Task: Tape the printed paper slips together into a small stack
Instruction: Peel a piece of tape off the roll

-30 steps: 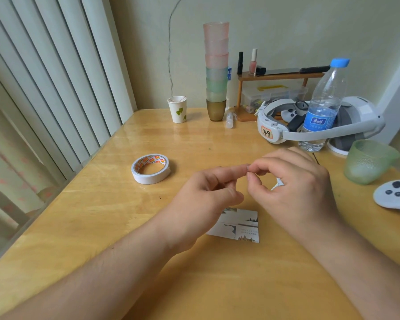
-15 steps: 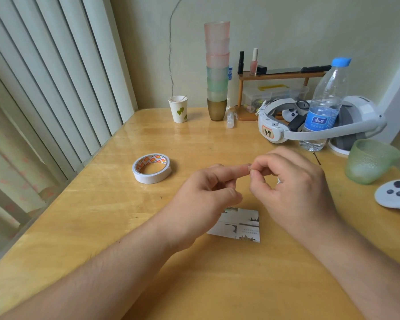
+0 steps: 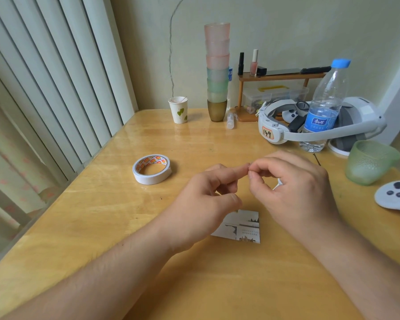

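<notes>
Paper slips (image 3: 240, 227) sit flat on the wooden surface (image 3: 102, 215) just under both hands, left hand (image 3: 203, 204) pointing its index finger at the right hand (image 3: 293, 188), whose grip looks pinched narrow on something tiny, tape roll (image 3: 151, 168) off left.

Looks like someone's room at home: vertical blinds (image 3: 56, 72), cracked painted wall (image 3: 171, 54), a wooden surface (image 3: 97, 218) cluttered with stacked plastic cups (image 3: 217, 70), nail polish (image 3: 254, 62) on a little shelf (image 3: 280, 77), and a VR headset (image 3: 321, 121).
</notes>
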A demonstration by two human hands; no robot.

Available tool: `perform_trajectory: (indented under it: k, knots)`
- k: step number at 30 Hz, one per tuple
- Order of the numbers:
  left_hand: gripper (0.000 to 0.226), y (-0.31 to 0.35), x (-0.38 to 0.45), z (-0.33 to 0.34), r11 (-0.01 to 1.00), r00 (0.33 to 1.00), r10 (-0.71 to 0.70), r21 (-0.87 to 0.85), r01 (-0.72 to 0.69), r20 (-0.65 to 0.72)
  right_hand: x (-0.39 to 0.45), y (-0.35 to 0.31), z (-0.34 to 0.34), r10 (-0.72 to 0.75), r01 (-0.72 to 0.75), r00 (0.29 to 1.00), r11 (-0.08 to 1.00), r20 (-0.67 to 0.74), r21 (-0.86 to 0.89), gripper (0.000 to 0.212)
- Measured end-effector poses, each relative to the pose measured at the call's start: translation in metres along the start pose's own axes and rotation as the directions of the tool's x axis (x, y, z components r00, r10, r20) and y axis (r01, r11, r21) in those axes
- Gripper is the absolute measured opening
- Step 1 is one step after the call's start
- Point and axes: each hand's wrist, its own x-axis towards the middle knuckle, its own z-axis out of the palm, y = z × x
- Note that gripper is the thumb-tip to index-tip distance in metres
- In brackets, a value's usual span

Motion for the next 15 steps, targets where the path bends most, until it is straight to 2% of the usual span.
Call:
perform_trajectory:
  k: [6,15]
  knots:
    - [0.063,-0.0018,-0.0010,0.0008,0.995,0.999,0.030,0.097,-0.031,0.011,-0.0007,0.0024,0.0023,-0.019,0.020,1.000,1.000,0.006,-0.022,0.009]
    - [0.059,0.0020,0.0003,-0.0011,0.998,1.000,-0.003,-0.062,0.004,0.013,-0.0005,0.0012,0.0010,0.021,-0.021,1.000,1.000,0.016,0.009,0.006]
